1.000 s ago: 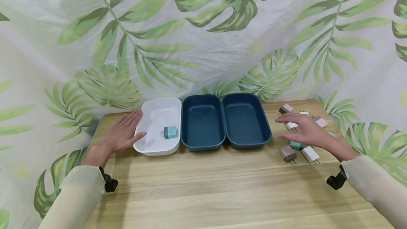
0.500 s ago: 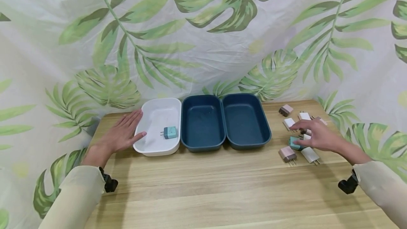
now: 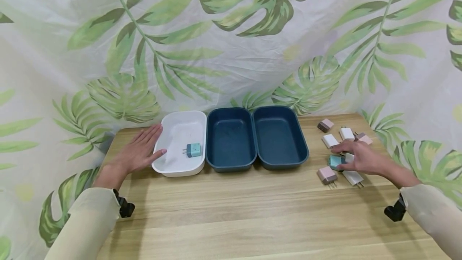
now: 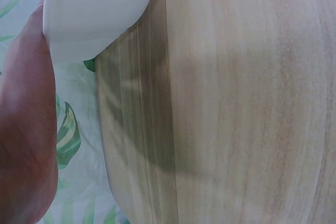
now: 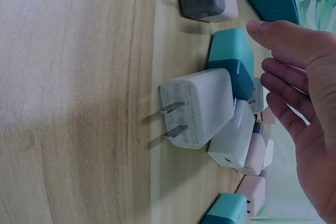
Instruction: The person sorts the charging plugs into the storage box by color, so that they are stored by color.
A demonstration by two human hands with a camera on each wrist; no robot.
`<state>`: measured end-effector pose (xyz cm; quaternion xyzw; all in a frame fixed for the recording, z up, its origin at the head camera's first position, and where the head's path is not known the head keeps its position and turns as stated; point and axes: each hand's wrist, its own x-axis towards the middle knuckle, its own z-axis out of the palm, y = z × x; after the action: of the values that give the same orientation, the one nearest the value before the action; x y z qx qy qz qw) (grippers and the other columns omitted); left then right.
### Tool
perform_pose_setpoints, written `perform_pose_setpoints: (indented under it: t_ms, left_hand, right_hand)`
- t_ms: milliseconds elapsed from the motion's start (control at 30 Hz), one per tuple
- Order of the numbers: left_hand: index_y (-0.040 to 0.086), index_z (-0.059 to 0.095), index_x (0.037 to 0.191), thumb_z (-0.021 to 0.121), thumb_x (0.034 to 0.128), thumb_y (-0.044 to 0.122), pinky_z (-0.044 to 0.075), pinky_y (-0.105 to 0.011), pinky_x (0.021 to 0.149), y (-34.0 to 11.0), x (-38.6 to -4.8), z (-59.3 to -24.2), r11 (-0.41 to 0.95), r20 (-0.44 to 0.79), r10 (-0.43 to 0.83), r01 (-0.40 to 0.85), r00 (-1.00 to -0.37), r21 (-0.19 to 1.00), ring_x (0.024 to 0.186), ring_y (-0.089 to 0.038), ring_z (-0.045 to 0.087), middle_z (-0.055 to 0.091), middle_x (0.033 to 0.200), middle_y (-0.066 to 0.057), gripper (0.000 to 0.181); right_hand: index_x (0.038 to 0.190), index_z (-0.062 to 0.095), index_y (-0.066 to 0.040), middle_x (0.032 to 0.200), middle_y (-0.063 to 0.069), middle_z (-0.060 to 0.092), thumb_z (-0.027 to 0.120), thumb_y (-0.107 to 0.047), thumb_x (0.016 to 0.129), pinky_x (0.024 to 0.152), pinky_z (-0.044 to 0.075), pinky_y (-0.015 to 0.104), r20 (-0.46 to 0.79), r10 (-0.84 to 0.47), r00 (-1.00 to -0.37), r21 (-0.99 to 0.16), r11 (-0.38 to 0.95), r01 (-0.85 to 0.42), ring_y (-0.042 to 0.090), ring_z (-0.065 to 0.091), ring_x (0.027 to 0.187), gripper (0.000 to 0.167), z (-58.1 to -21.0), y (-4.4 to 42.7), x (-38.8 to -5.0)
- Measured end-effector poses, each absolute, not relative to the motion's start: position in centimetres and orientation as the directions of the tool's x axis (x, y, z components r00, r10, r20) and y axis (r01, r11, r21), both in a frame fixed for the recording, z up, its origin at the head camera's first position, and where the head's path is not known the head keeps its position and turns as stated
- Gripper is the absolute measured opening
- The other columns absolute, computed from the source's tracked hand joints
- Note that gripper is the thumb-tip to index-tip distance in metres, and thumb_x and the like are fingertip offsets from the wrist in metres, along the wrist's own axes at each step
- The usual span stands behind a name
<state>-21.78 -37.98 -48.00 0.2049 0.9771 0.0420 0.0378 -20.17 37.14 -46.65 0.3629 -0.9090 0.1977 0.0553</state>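
My left hand (image 3: 138, 151) rests with straight fingers on the left rim of a white tray (image 3: 180, 167), and its wrist view shows the tray's outer wall (image 4: 100, 3). A teal charger (image 3: 193, 150) with two prongs lies inside that tray. On the right, my right hand (image 3: 366, 159) is over a cluster of chargers. Its thumb is at the edge of a teal and dark charger (image 5: 231, 51), and the other fingers are loosely bent beyond it; whether they touch it cannot be told. A white charger (image 5: 197, 108) lies beside the teal one, prongs facing the camera.
Two dark blue trays (image 3: 231, 167) (image 3: 283, 165) stand side by side, right of the white one. Around the right hand lie a pink and brown charger (image 3: 327, 175), another pink charger (image 3: 325, 125) and several white ones. A leaf-patterned cloth (image 3: 231, 71) hangs behind the wooden table (image 3: 231, 216).
My right hand has moved rightward and down onto the cluster, its thumb coming over the teal charger, with fingers drawn closer together. The left hand stays on the white tray.
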Motion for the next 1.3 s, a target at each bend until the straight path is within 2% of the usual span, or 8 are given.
perform_pose_setpoints:
  t_ms: [300,433,667,867,1167,1300]
  left_hand:
    - [0.003,0.005,0.170,0.042,0.1096,0.058,0.012,-0.061,0.129,-38.0,-21.8,-48.1,0.909,-0.045,0.412,0.406,-0.910,0.093,0.163,-0.042,0.010,0.007,0.177,-0.019,0.090]
    - [0.003,0.006,0.170,0.044,0.1094,0.057,0.011,-0.060,0.130,-37.9,-21.8,-48.2,0.908,-0.035,0.411,0.406,-0.911,0.100,0.163,-0.042,0.010,0.008,0.177,-0.019,0.090]
    - [0.002,0.006,0.170,0.044,0.1098,0.056,0.012,-0.061,0.129,-37.9,-21.7,-48.3,0.907,-0.032,0.415,0.410,-0.909,0.100,0.163,-0.042,0.010,0.008,0.177,-0.020,0.089]
    - [0.003,0.007,0.170,0.045,0.1092,0.056,0.011,-0.060,0.130,-37.9,-21.8,-48.1,0.911,-0.036,0.405,0.400,-0.913,0.096,0.163,-0.042,0.011,0.008,0.177,-0.019,0.089]
    - [0.003,0.006,0.170,0.043,0.1099,0.056,0.012,-0.061,0.129,-38.0,-21.8,-48.1,0.906,-0.031,0.417,0.413,-0.908,0.094,0.162,-0.043,0.012,0.008,0.177,-0.020,0.088]
    - [0.003,0.009,0.170,0.046,0.1092,0.055,0.012,-0.061,0.129,-38.0,-21.9,-48.3,0.904,-0.013,0.418,0.415,-0.908,0.102,0.162,-0.043,0.013,0.010,0.177,-0.020,0.088]
  right_hand:
    - [0.108,0.083,-0.009,0.108,0.006,0.080,0.101,-0.019,0.068,0.080,0.059,0.033,0.209,-0.603,-0.770,-0.336,0.695,-0.635,0.027,0.072,0.098,0.044,-47.6,37.5,-20.4]
    - [0.106,0.083,-0.010,0.106,0.006,0.079,0.101,-0.018,0.067,0.081,0.059,0.031,0.205,-0.605,-0.769,-0.328,0.698,-0.636,0.026,0.073,0.098,0.043,-48.0,37.5,-20.4]
    - [0.104,0.083,-0.009,0.104,0.005,0.079,0.102,-0.019,0.065,0.077,0.060,0.035,0.214,-0.610,-0.763,-0.306,0.700,-0.645,0.023,0.072,0.095,0.044,-48.2,37.6,-20.5]
    - [0.104,0.083,-0.009,0.104,0.006,0.079,0.101,-0.019,0.067,0.075,0.059,0.031,0.195,-0.601,-0.775,-0.315,0.710,-0.630,0.023,0.073,0.095,0.043,-48.4,37.7,-20.7]
    - [0.107,0.083,-0.009,0.108,0.010,0.079,0.100,-0.021,0.071,0.080,0.060,0.040,0.148,-0.570,-0.808,-0.331,0.742,-0.583,0.032,0.073,0.100,0.041,-48.2,37.5,-20.4]
    - [0.108,0.083,-0.008,0.110,0.011,0.079,0.099,-0.021,0.073,0.079,0.060,0.039,0.155,-0.559,-0.814,-0.344,0.742,-0.575,0.033,0.073,0.101,0.041,-47.9,37.4,-20.3]
